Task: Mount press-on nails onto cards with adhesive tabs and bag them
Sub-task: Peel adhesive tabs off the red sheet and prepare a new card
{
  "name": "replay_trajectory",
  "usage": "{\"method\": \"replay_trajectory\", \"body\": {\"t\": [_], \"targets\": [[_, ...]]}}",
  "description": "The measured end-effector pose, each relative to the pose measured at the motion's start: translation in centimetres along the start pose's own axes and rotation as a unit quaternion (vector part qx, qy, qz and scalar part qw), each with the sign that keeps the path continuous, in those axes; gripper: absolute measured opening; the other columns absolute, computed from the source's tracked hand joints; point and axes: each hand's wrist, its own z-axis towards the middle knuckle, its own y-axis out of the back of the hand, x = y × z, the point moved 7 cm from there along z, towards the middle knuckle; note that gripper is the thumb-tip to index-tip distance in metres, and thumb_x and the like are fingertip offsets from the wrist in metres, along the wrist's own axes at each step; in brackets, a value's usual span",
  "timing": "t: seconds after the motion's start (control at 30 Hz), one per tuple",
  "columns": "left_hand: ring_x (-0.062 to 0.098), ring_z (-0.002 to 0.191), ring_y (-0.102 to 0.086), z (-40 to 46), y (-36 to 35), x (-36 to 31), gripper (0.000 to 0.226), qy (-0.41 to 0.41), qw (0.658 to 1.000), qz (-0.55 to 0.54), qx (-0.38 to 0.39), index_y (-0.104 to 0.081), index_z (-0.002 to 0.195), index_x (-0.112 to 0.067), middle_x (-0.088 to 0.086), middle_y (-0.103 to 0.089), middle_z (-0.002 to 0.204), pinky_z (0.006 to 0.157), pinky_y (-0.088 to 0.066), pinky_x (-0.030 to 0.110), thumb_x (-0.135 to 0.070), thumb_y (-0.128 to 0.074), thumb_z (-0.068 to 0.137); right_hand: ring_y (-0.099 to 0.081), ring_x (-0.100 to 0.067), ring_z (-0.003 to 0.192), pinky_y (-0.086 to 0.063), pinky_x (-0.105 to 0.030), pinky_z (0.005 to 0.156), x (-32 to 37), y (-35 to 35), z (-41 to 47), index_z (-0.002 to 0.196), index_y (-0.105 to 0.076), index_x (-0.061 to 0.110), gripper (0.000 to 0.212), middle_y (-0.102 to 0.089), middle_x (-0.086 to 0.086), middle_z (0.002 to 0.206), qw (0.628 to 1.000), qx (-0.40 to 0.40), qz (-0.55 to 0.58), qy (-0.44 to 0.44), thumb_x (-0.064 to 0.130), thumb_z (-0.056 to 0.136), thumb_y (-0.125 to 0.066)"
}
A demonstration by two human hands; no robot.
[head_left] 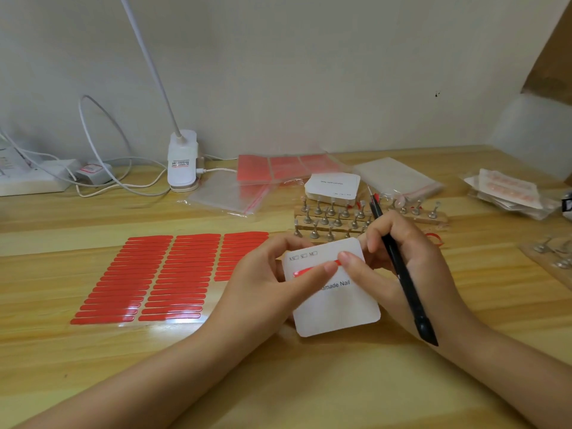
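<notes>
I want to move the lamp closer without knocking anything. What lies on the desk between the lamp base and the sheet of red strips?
In the head view, bare wood, apart from a white cable trailing near the lamp base; the sheet of red strips lies nearer the person.

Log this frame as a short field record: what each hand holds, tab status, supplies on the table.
left hand: holds white card, thumb pressing red adhesive tab
right hand: steadies card's right edge, thumb on tab's end; black pen-like tool gripped
tab status: lying across card's upper part
tab sheet: left of card, third column partly used
nail stands: behind card
card stack: behind stands
bags: clear, rear centre
</notes>
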Motion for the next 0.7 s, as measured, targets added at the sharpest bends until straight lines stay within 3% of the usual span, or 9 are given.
{"method": "replay_trajectory", "body": {"t": [0.13, 0.27, 0.37, 0.47, 0.7], "targets": [[0.008, 0.07, -0.07, 0.03, 0.07, 0.32, 0.028, 0.007, 1.0, 0.009, -0.002, -0.063, 0.081, -0.033, -0.009, -0.07, 0.082, 0.048, -0.057, 0.036, -0.047, -0.07, 0.059, -0.056, -0.014, 0.068, -0.05, -0.023, 0.061, 0.12, -0.35, -0.13, 0.073, -0.044, 0.031, 0.024, -0.055, 0.0, 0.079, 1.0, 0.011, -0.029, -0.001, 0.026, 0.071, -0.067], [0.014, 0.071, -0.071, 0.05, -0.16, 0.5, 0.006, 0.024, 0.999, -0.025, 0.033, -0.064, 0.085, -0.028, -0.006, -0.071, 0.081, 0.053, -0.056, 0.041, -0.027, -0.067, 0.08, -0.057, -0.013, 0.072, -0.049, -0.016, 0.058, -0.1, -0.26, -0.05, 0.073, -0.045, 0.033, 0.021, -0.055, -0.001, 0.083, 1.0, 0.015, -0.009, -0.015, 0.026, 0.072, -0.065], [0.023, 0.074, -0.07, 0.12, 0.01, 0.59, 0.01, 0.033, 0.996, -0.06, 0.05, -0.063, 0.094, -0.021, 0.002, -0.073, 0.082, 0.057, -0.054, 0.036, -0.018, -0.063, 0.084, -0.055, -0.004, 0.063, -0.042, -0.007, 0.056, -0.21, 0.09, 0.0, 0.069, -0.043, 0.028, 0.023, -0.054, -0.002, 0.077, 1.0, 0.001, 0.013, -0.018, 0.021, 0.073, -0.064], [0.015, 0.079, -0.07, 0.2, 0.06, 0.6, 0.017, 0.037, 0.993, -0.09, 0.071, -0.062, 0.103, -0.016, 0.005, -0.073, 0.088, 0.053, -0.053, 0.023, -0.013, -0.059, 0.086, -0.049, 0.002, 0.056, -0.037, -0.004, 0.053, -0.22, 0.33, 0.07, 0.071, -0.043, 0.027, 0.022, -0.053, -0.007, 0.071, 1.0, -0.008, 0.023, -0.018, 0.019, 0.074, -0.063], [0.013, 0.08, -0.069, 0.2, -0.12, 0.79, 0.024, 0.04, 0.986, -0.113, 0.114, -0.061, 0.111, -0.014, 0.005, -0.072, 0.093, 0.055, -0.054, 0.022, -0.007, -0.052, 0.089, -0.047, 0.001, 0.055, -0.036, -0.005, 0.051, -0.48, 0.39, 0.11, 0.072, -0.043, 0.029, 0.022, -0.053, -0.007, 0.075, 1.0, -0.005, 0.024, -0.019, 0.018, 0.075, -0.062]]}}
